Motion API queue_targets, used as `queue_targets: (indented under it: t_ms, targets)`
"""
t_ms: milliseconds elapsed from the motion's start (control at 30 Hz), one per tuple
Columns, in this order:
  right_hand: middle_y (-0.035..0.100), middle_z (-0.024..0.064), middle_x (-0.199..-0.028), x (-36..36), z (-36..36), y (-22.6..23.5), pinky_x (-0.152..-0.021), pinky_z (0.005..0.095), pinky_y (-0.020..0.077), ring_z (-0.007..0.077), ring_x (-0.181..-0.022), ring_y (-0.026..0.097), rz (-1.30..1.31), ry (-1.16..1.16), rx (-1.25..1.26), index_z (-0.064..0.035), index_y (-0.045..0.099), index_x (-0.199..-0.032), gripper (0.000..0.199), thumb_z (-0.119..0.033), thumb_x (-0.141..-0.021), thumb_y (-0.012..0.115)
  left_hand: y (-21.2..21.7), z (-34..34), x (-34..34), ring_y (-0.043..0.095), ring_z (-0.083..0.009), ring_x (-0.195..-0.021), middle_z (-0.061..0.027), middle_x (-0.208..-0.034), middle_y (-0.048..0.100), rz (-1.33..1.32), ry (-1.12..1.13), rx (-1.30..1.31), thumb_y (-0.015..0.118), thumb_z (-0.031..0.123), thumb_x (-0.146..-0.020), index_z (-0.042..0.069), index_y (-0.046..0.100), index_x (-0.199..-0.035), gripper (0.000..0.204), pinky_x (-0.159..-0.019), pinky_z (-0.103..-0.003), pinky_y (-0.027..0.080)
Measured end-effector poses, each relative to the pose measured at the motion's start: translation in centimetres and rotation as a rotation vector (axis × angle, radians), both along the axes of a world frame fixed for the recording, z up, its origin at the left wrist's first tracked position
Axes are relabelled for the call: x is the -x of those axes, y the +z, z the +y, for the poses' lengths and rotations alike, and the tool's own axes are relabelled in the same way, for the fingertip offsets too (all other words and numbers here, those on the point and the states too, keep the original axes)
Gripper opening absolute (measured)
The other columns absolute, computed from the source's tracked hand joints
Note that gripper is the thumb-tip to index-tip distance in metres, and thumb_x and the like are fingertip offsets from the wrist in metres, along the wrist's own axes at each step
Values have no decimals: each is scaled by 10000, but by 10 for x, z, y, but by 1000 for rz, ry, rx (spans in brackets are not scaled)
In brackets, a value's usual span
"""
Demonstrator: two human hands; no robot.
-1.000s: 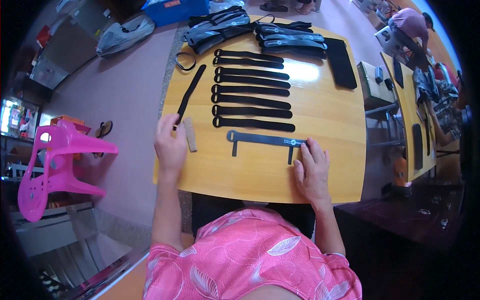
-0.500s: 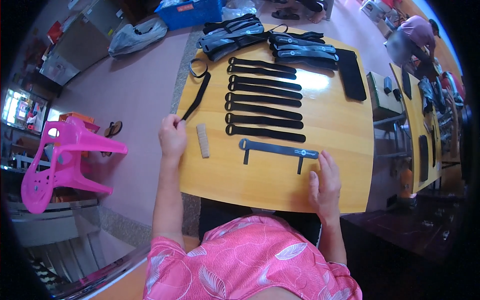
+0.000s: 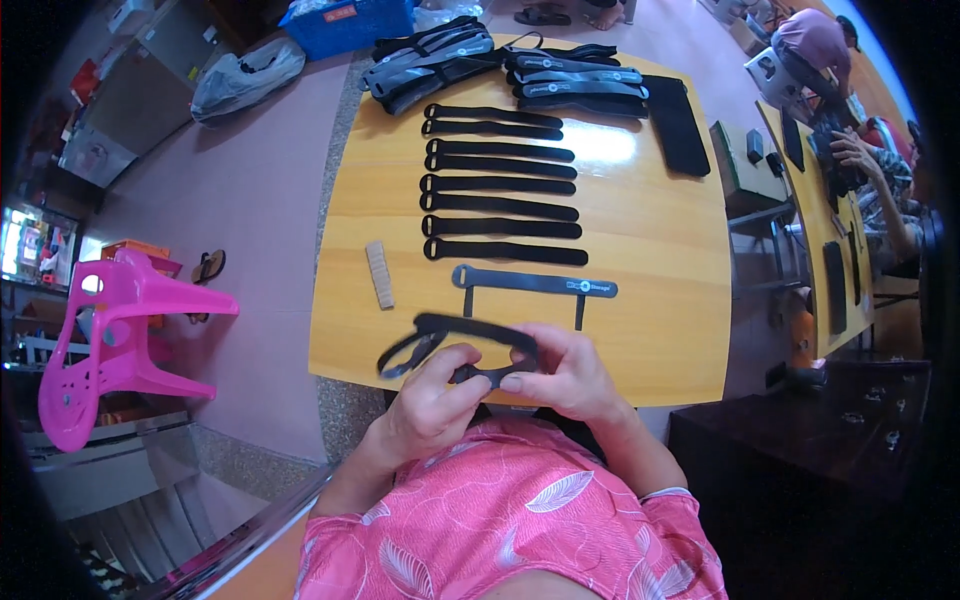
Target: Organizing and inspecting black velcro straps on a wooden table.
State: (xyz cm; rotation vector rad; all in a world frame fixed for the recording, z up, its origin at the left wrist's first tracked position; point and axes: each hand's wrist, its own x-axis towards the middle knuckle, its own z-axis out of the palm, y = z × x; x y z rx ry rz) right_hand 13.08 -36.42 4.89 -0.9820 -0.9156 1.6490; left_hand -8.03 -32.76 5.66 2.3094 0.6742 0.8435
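Observation:
Over the near edge of the table, both my hands grip one black hook-and-loop strap [image 3: 480, 328], which curves up and loops out to the left. My left hand [image 3: 432, 402] pinches its lower part with thumb and bent fingers. Thumb and fingers of my right hand [image 3: 568, 372] are closed on the strap's right side. Just beyond them lies a grey strap [image 3: 540, 283] with a slotted end at left and a pale print at right. Two narrow black strips [image 3: 580, 311] stick out from under it. A thin tan strip [image 3: 379, 276] lies to the left.
Several black straps [image 3: 500, 206] lie in a row, slotted ends left. Bundled grey and black straps [image 3: 430, 65] and a black flat pad [image 3: 678, 125] are along the far side. A pink stool [image 3: 140, 330] stands left; another person works at a table [image 3: 825, 250] on the right.
My left hand has brought the black strap from the table's left edge to the near middle. My right hand has left the grey strap's end and taken hold of the black strap too.

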Motion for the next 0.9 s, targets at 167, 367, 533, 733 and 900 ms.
queue_targets:
  t_ms: [167,367,533,733,900]
  targets:
    - [617,-9,-871,-4,-11,-12,-732,208,463,66,-800,561,-16,-74,134,4,666,-1077,216,-49,-869,690,-5,4,-11,634,-303,-846,-206,-1045,578,-112,40,120,751,48,-770,-33,644,-958,230,-721,-333,532]
    - [611,-4,-808,-10,-11,-7,-630,188,436,65,-718,549,-116,-160,138,-1,669,-1020,147,-44,-879,665,-30,3,-2,644,-273,-893,-180,-1119,594,-242,559,235,737,37,-786,-31,601,-1099,348,-772,-313,515]
    - [613,6,-809,-15,-15,17,-652,219,447,80,-738,559,-118,-93,195,-10,659,-991,113,-60,-900,614,-14,15,-21,619,-210,-867,-110,-1067,608,-313,445,396,667,20,-861,-21,577,-1112,270,-742,-281,476]
    - [560,62,-702,-70,-38,5,-575,295,427,162,-659,548,-750,-301,-326,-27,572,-777,228,-128,-913,420,-15,40,23,583,-139,-706,-68,-760,596,-111,319,301,617,65,-920,4,631,-946,68,-612,-286,456]
    - [505,25,-629,-110,-55,19,-460,230,312,86,-485,420,-243,-639,-7,-41,569,-760,283,-246,-948,517,18,113,61,434,-60,-669,17,-720,488,-89,554,188,535,182,-988,21,606,-971,177,-589,-241,385]
